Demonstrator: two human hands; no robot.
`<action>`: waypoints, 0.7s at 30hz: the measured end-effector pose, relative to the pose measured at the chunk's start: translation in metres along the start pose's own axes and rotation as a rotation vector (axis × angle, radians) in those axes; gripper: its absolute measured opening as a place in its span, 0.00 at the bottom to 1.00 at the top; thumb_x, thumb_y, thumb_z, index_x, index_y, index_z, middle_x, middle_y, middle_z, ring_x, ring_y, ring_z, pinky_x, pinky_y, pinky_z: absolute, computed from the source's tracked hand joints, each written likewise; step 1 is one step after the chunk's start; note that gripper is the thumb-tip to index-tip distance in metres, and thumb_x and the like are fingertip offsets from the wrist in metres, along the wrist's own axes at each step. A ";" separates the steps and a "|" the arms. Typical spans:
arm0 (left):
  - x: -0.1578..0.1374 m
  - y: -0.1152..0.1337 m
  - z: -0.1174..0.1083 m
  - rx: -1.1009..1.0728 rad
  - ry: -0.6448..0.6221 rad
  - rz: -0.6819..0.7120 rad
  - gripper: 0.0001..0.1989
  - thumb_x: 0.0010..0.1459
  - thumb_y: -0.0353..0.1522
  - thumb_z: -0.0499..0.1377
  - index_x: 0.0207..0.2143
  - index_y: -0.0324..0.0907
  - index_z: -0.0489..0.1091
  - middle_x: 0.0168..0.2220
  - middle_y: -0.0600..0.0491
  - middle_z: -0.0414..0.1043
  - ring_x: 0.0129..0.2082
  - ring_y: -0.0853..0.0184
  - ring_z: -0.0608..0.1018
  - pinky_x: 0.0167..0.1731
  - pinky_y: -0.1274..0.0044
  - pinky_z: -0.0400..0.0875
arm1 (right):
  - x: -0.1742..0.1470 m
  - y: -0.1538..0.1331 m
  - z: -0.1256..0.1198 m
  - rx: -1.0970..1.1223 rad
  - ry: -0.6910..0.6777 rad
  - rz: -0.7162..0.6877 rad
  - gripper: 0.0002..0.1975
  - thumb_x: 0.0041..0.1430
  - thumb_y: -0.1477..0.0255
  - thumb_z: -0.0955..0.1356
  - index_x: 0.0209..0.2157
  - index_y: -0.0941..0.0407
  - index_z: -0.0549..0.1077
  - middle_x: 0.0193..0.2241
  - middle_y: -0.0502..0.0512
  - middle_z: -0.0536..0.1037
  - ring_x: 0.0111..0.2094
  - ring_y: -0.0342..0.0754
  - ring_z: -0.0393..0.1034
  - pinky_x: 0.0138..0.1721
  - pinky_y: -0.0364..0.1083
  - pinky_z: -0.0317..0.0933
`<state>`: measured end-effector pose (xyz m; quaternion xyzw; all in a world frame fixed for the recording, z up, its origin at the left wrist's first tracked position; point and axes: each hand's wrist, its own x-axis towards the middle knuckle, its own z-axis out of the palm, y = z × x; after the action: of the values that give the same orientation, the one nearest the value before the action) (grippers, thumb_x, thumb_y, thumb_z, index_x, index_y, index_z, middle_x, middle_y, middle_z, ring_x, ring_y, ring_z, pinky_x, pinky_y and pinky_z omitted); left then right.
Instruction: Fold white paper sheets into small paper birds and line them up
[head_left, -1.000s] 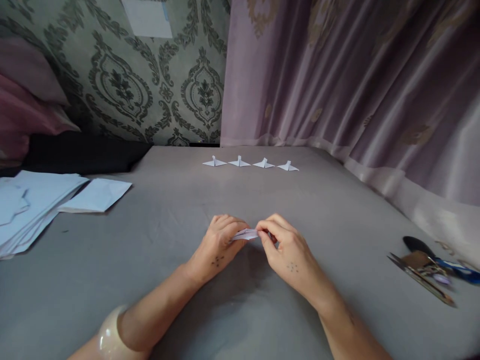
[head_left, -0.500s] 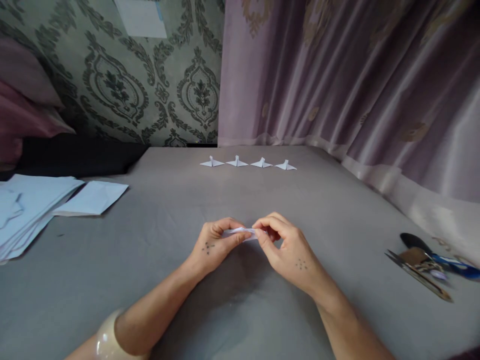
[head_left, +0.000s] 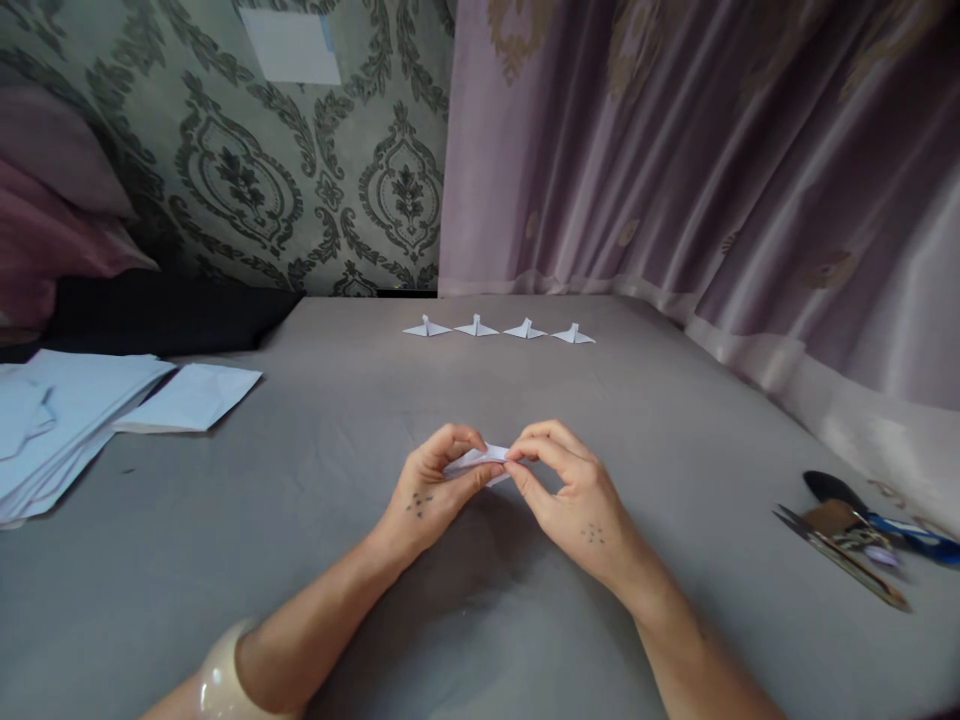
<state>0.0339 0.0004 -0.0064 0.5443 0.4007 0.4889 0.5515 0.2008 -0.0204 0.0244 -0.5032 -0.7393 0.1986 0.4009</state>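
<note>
A small piece of folded white paper (head_left: pixel 491 455) is held between my two hands, just above the grey surface. My left hand (head_left: pixel 435 485) grips its left part, thumb along the near side and fingers behind. With thumb and fingertips, my right hand (head_left: pixel 574 495) pinches the paper's right end. My fingers hide part of the folds. Farther back stands a row of several folded white paper birds (head_left: pixel 476 327), their wings spread.
A stack of white sheets (head_left: pixel 67 420) lies at the left, with a smaller folded paper (head_left: pixel 191 397) beside it. Scissors (head_left: pixel 840 560) and a blue-handled tool (head_left: pixel 911 535) lie at the right. A patterned wall and pinkish curtain (head_left: pixel 570 170) bound the far side.
My right fingertips have shifted in their pinch, and more of the paper's upper face shows between the hands. The whole view has moved slightly.
</note>
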 end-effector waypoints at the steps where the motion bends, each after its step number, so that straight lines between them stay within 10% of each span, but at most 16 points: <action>1: 0.000 0.000 0.000 0.040 0.007 0.022 0.11 0.49 0.33 0.67 0.29 0.40 0.67 0.26 0.56 0.73 0.25 0.74 0.70 0.26 0.82 0.62 | 0.000 0.000 0.000 0.003 -0.002 0.004 0.05 0.59 0.75 0.65 0.33 0.53 0.73 0.36 0.52 0.72 0.38 0.46 0.69 0.42 0.45 0.62; 21: -0.001 0.006 0.001 0.010 0.030 -0.015 0.07 0.50 0.32 0.66 0.23 0.39 0.74 0.27 0.53 0.78 0.29 0.70 0.76 0.33 0.80 0.69 | 0.001 -0.002 -0.001 0.222 0.035 0.154 0.05 0.55 0.74 0.68 0.25 0.55 0.73 0.31 0.50 0.77 0.34 0.44 0.72 0.34 0.42 0.63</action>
<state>0.0336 -0.0011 -0.0004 0.5367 0.4156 0.4907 0.5463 0.1999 -0.0209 0.0268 -0.5146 -0.6648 0.3004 0.4506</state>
